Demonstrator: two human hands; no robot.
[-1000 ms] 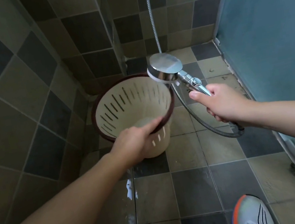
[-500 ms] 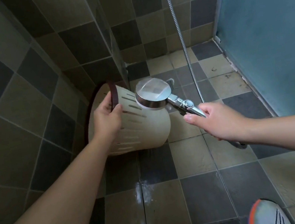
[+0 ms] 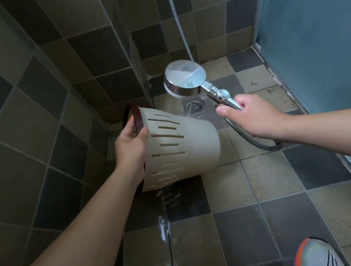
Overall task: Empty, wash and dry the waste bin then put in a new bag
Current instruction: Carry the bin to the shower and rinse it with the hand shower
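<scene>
The cream slotted waste bin [image 3: 186, 147] with a dark red rim lies tipped on its side above the tiled floor, its mouth facing the left wall and its base toward the right. My left hand [image 3: 131, 147] grips the rim, thumb on the outside. My right hand [image 3: 252, 117] grips the handle of a chrome shower head [image 3: 185, 79], which hovers above the bin's base and faces down. Water sprays from it onto the bin's upper side. The inside of the bin is hidden.
A metal hose [image 3: 177, 17] runs up the back wall. A floor drain [image 3: 194, 107] sits behind the bin. Tiled walls close in at left and back; a frosted blue glass door [image 3: 319, 25] stands at right. Wet floor tiles lie below; a shoe [image 3: 316, 257] shows bottom right.
The bin went from upright with its mouth toward me to lying on its side. My left hand shifted its grip on the rim. The shower head rose above the bin's base.
</scene>
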